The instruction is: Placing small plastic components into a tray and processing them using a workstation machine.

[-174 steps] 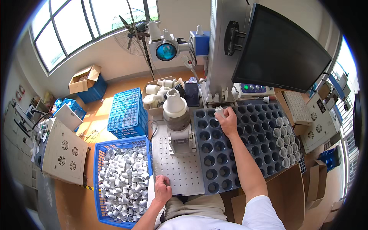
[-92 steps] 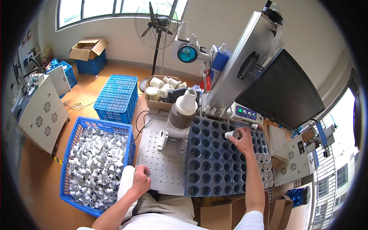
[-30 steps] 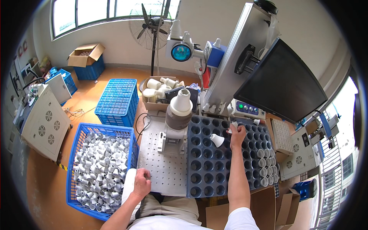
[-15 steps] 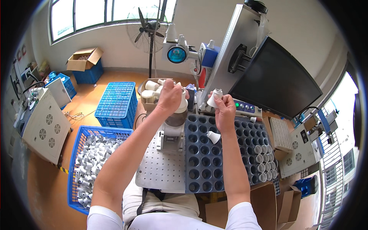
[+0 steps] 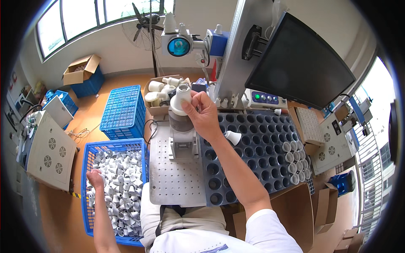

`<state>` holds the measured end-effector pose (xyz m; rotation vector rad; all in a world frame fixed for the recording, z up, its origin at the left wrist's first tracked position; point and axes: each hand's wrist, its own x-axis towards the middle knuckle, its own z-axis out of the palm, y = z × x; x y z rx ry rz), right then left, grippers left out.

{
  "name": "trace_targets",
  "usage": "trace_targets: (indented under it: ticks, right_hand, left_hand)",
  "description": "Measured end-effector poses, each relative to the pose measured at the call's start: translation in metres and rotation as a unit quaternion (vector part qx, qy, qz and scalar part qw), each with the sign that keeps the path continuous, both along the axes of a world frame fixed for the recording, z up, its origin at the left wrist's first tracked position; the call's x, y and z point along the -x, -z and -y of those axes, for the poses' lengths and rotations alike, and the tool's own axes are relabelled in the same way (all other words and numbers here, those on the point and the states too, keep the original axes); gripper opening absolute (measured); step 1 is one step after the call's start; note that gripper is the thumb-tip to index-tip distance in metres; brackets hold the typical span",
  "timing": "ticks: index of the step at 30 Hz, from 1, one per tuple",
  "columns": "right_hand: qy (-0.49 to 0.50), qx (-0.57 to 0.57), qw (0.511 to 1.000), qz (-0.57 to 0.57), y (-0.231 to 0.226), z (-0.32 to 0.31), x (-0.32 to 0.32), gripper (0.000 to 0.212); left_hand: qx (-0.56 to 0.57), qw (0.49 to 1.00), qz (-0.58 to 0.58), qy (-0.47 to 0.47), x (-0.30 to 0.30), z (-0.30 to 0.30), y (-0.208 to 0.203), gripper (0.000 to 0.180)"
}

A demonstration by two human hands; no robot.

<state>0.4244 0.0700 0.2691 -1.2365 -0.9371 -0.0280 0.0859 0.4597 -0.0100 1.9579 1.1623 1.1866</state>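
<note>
Reaching across the left edge of a black tray (image 5: 220,175), a worker's right hand (image 5: 198,110) closes thumb and fingers around a white cone (image 5: 180,100) atop a dark cylindrical fixture (image 5: 179,123). Open room runs over bare perforated plate (image 5: 177,181) to its near edge. The cone stands narrow end up, long axis near upright; a second cone (image 5: 233,137) lies sideways on the tray, wide mouth rightward. Whether the left hand (image 5: 95,178), over a blue basket (image 5: 114,144), grips anything cannot be told.

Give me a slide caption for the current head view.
Right hand gripping a white conical fitting atop a cylindrical mount, left hand at a blue crate of similar fittings.
</note>
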Motion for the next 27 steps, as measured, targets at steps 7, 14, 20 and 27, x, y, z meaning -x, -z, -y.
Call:
trace_targets:
  ticks: [7,14,20,27]
  right_hand:
    - [0.287,0.481,0.812,0.164,0.044,0.124,-0.030,0.042]
    - [0.207,0.491,0.846,0.019,0.064,0.159,-0.062,0.043]
    - [0.283,0.270,0.919,-0.056,0.099,0.131,-0.107,0.049]
    - [0.309,0.188,0.928,-0.091,0.118,0.112,-0.107,0.043]
  left_hand:
    - [0.144,0.986,-0.042,0.070,0.014,0.046,0.045,0.015]
    - [0.203,0.897,-0.266,0.290,-0.092,0.231,-0.062,0.021]
    - [-0.122,0.842,-0.375,0.368,-0.089,0.228,-0.026,0.016]
    - [-0.052,0.858,-0.365,0.357,-0.079,0.230,-0.046,0.023]
